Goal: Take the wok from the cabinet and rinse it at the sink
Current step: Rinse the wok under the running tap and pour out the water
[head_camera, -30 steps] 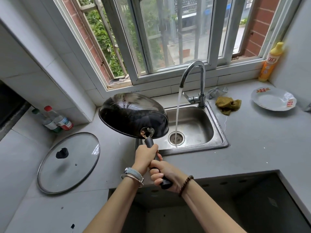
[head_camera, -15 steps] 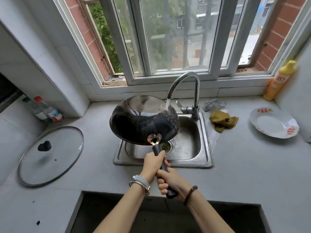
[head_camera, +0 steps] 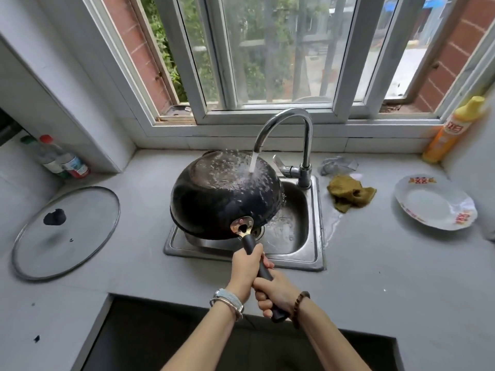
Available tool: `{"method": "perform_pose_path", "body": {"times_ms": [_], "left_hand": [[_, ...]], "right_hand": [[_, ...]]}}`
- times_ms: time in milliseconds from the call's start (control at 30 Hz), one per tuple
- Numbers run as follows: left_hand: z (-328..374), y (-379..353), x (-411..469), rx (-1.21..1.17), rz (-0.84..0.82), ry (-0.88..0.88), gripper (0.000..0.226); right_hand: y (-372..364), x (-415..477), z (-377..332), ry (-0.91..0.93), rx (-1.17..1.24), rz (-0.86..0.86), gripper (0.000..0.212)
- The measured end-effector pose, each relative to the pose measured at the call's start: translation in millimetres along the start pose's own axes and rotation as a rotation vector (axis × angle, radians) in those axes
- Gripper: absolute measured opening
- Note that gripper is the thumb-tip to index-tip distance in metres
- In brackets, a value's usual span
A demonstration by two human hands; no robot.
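A black wok (head_camera: 214,202) hangs upside down over the steel sink (head_camera: 294,253), its rounded underside facing up. Water from the chrome faucet (head_camera: 289,129) hits that underside and splashes off into the basin. My left hand (head_camera: 245,271) grips the wok's black handle near the pan. My right hand (head_camera: 273,293) grips the same handle lower down, close to its end.
A glass lid (head_camera: 67,231) lies flat on the counter at the left, with two bottles (head_camera: 61,159) behind it. Right of the sink lie a green cloth (head_camera: 348,192) and a white plate (head_camera: 434,204). An orange detergent bottle (head_camera: 452,129) stands by the window. A dark opening (head_camera: 214,338) lies below the counter.
The wok has moved right and lower, from beside the stream to directly under it. Water now splashes over most of its underside. Both hands kept their hold on the handle.
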State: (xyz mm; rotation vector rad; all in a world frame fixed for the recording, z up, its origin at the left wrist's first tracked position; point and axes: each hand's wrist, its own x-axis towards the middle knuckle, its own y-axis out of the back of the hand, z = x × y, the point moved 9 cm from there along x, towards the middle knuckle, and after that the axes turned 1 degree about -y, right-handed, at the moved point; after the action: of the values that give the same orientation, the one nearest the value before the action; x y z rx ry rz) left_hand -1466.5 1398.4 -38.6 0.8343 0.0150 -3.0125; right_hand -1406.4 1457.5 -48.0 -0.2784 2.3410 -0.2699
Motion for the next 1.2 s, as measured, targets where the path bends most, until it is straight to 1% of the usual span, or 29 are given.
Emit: {"method": "perform_pose_path", "body": {"times_ms": [133,300,400,567,733,967,1100,1200], "left_hand": [[3.2,17.0,-6.4,-0.001,0.067,0.003,0.027],[14.5,49.8,-12.4,0.118,0.136,-0.025,0.024],[27.0,67.3,-18.3,0.232,0.176,-0.054,0.025],[46.6,87.4,-28.5,0.458,0.233,-0.107,0.033],[60.1,98.7,-40.1,0.596,0.28,-0.145,0.038],[66.3,112.9,-47.3,0.605,0.268,-0.17,0.037],[61.7,124.1,-47.0,0.582,0.214,-0.167,0.036],[56.3,136.5,-46.0,0.534,0.172,-0.17,0.036]], "right_hand": [[-17.9,0.0,2.5,-0.053,0.063,-0.106,0.026],[-51.2,-2.6,4.4,-0.109,0.202,-0.199,0.033],[-72.1,-3.8,2.7,-0.129,0.28,-0.249,0.031],[-99.1,-2.2,5.2,-0.154,0.387,-0.321,0.022],[-114.6,-8.4,4.5,-0.165,0.416,-0.363,0.025],[-131.3,-10.0,4.9,-0.146,0.443,-0.36,0.024],[-144.3,-10.1,7.6,-0.144,0.453,-0.335,0.026],[-158.3,-6.8,13.1,-0.143,0.485,-0.304,0.024]]}}
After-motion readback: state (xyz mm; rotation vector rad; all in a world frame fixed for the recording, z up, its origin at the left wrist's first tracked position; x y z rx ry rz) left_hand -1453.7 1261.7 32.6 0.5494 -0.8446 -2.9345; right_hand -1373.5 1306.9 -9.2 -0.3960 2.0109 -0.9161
